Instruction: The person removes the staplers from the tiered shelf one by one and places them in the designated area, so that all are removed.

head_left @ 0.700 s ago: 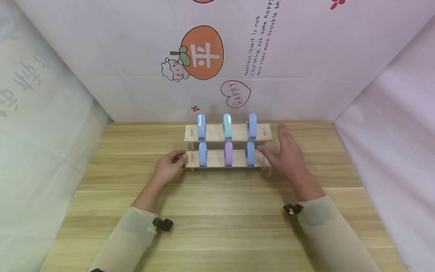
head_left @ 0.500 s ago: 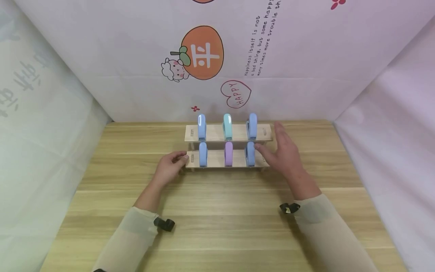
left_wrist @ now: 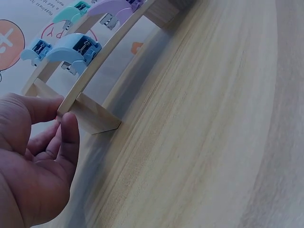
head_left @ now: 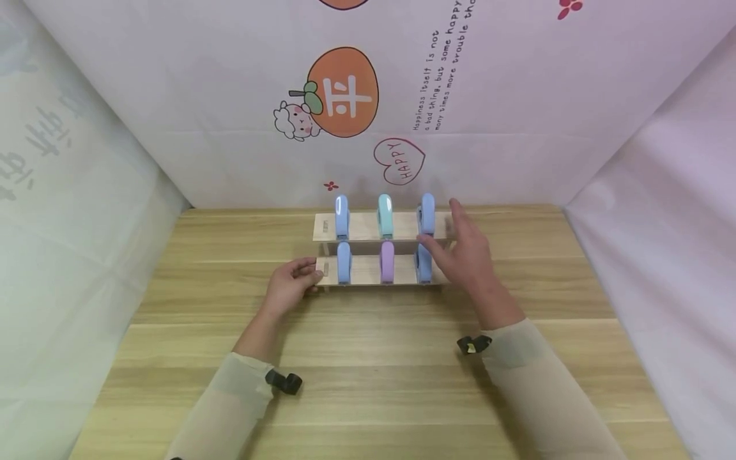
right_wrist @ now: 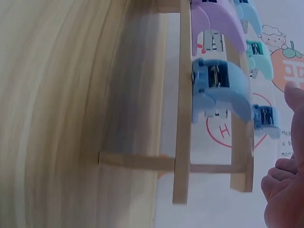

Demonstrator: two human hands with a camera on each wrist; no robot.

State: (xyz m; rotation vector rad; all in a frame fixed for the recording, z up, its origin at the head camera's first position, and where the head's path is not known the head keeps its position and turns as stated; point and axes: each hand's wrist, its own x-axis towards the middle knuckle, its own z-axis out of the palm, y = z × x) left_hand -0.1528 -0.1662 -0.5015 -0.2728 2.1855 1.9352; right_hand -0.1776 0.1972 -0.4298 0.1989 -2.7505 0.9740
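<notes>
A two-tier wooden rack (head_left: pixel 365 269) bears curved plastic gadgets with metal inner parts, like small hole punches, three per tier. On the front board stand a left blue one (head_left: pixel 344 262), a purple one (head_left: pixel 387 262) and a right blue one (head_left: pixel 423 265). Behind them are a blue one (head_left: pixel 342 216), a mint one (head_left: pixel 385 217) and another blue one (head_left: pixel 427 214). My left hand (head_left: pixel 287 287) pinches the front board's left end between thumb and fingers. With fingers extended, my right hand (head_left: pixel 468 262) hovers at the right end, its thumb over the front right gadget; contact cannot be told.
The rack stands toward the back of a wood-grain table (head_left: pixel 374 370). A printed white cloth (head_left: pixel 230 153) rises close behind it, and more white cloth (head_left: pixel 661 211) hangs at the sides.
My right hand has moved left, from beyond the rack's right end to over it. The left hand keeps its pinch on the front board, shifted slightly inward. The gadgets look unmoved.
</notes>
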